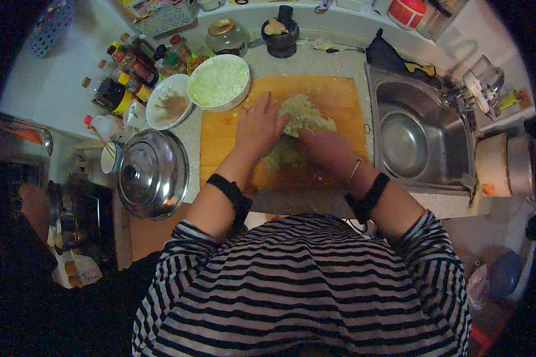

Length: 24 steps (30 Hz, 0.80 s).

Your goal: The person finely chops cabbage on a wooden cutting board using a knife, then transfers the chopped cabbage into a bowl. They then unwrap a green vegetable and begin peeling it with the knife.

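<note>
A mound of finely chopped pale green food (pixel 304 117) lies on a wooden cutting board (pixel 339 91). My left hand (pixel 260 122) reaches over the board at the mound's left side, palm down, its thumb apart from the fingers and by the food's edge. At the near right edge of the mound is my right hand (pixel 326 145), fingers bent and blurred by motion. Between the hands, a dark flat shape (pixel 283 154) with a greenish sheen could be a knife blade; blur hides whether my right hand holds it.
A bowl of pale green chopped food (pixel 219 82) overlaps the board's far left corner. Left of it are a white bowl with brown residue (pixel 169 101), a steel lid (pixel 152 174) and several bottles (pixel 134 67). A stone mortar (pixel 280 38) stands behind; a steel sink (pixel 422 134) is right.
</note>
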Available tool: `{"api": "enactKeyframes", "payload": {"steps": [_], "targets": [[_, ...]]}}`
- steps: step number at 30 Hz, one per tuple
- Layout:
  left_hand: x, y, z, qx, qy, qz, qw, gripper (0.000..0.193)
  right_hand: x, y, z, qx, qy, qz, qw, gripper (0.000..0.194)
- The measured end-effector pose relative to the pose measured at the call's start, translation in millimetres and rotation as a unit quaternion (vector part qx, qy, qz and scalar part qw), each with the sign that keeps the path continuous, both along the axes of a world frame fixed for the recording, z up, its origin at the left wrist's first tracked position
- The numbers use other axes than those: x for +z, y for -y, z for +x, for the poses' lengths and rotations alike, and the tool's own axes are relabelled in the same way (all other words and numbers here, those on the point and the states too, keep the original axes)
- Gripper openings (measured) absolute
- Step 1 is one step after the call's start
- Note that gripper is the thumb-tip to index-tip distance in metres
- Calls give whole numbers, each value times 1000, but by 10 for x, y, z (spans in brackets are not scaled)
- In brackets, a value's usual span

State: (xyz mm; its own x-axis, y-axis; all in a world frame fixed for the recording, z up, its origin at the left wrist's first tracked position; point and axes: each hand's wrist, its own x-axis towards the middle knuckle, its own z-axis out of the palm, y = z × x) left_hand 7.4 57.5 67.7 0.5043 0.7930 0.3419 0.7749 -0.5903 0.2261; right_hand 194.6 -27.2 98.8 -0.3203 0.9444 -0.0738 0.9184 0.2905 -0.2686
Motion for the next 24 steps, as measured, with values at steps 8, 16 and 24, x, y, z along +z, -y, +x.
{"api": "enactKeyframes", "payload": {"steps": [8,16,24], "targets": [[-108,320,-128,34,-49,-78,995,43,-58,112,-101,2,12,-67,998,21],[-136,245,-51,32,-56,-51,997,49,-76,111,-97,8,40,-34,999,17],[103,458,-208,41,-61,-71,995,49,114,206,-134,18,12,-44,999,18]]}}
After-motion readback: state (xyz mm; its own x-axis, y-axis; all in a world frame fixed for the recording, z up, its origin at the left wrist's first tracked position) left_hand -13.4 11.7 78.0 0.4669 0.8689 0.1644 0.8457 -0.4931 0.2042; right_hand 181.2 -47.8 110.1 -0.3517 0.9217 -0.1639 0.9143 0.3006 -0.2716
